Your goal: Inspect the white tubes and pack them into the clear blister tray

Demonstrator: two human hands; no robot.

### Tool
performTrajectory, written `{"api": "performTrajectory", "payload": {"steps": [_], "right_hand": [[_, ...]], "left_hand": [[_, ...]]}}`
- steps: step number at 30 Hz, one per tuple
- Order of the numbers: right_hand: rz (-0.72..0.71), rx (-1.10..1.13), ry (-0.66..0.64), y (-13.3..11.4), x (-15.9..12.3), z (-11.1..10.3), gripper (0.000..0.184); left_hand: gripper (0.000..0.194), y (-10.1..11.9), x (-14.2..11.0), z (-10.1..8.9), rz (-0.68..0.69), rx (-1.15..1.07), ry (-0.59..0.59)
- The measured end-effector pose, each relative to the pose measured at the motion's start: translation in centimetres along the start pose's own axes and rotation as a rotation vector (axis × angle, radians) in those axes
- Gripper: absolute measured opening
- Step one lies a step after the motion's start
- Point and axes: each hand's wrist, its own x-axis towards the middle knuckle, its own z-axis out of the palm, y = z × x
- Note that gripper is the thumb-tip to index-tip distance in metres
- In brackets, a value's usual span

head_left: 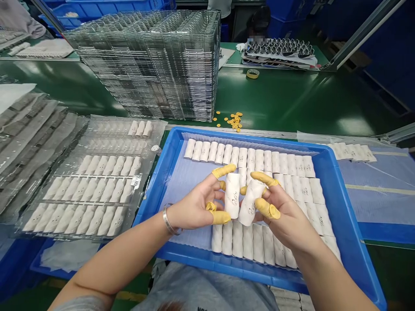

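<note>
My left hand (202,201), in yellow finger cots, grips a white cylindrical piece (232,195) with dark script on its side. A second such white piece (250,202), tilted to the right, is pinched between the thumb and fingers of my right hand (282,207), which wears finger cots too. Both are held side by side above a blue tray (151,185). Rows of similar white pieces (256,242) lie on pale sheeting in the tray, partly hidden by my hands.
Left of the tray, a clear plastic blister tray (113,144) holds more white pieces. A tall stack of clear trays (155,69) stands behind. Loose yellow finger cots (236,120) and a tape roll (253,74) lie on the green bench. A person (257,26) is at the back.
</note>
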Motion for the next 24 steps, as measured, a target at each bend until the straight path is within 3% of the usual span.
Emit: {"api": "performTrajectory", "payload": {"steps": [5,24], "right_hand": [[-0.012,0.004,-0.095,-0.12,0.00,-0.09,0.046],[0.025,0.079,-0.071,-0.21,0.12,0.44,0.050]], "left_hand": [[0.093,0.08,-0.11,-0.09,0.044,0.044,-0.019],[0.080,0.04,0.27,-0.23,0.006,-0.105,-0.007]]}}
